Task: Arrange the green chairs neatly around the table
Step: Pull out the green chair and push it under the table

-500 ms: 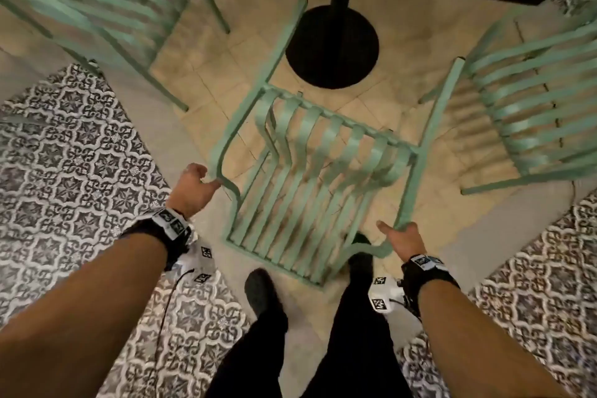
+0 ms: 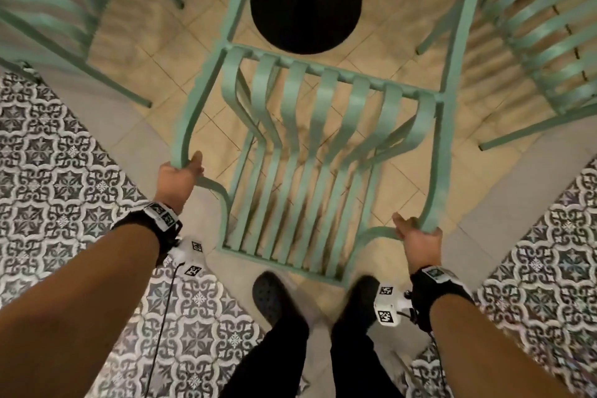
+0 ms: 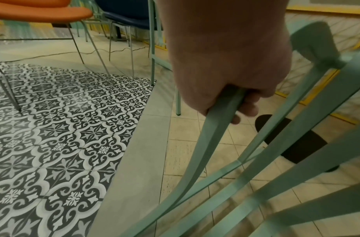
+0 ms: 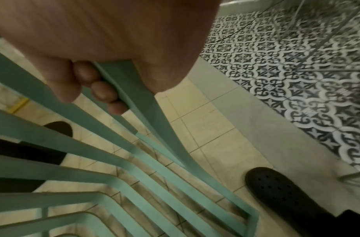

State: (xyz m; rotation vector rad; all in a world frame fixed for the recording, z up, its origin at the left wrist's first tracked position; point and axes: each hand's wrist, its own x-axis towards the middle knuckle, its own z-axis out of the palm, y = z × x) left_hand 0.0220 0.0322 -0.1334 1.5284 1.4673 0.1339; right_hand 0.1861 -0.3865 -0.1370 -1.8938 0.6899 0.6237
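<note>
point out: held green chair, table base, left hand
held green chair (image 2: pixel 326 97), head view, on a back slat.
table base (image 2: pixel 305 3), head view, on the round black foot plate.
left hand (image 2: pixel 177 181), head view, on the back of the hand gripping the chair's frame.

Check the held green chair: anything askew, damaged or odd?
No damage shows. The middle green chair sits slightly rotated, its front rail slanting across the head view rather than square to the black table base. The left hand and right hand grip its armrest ends.
</note>
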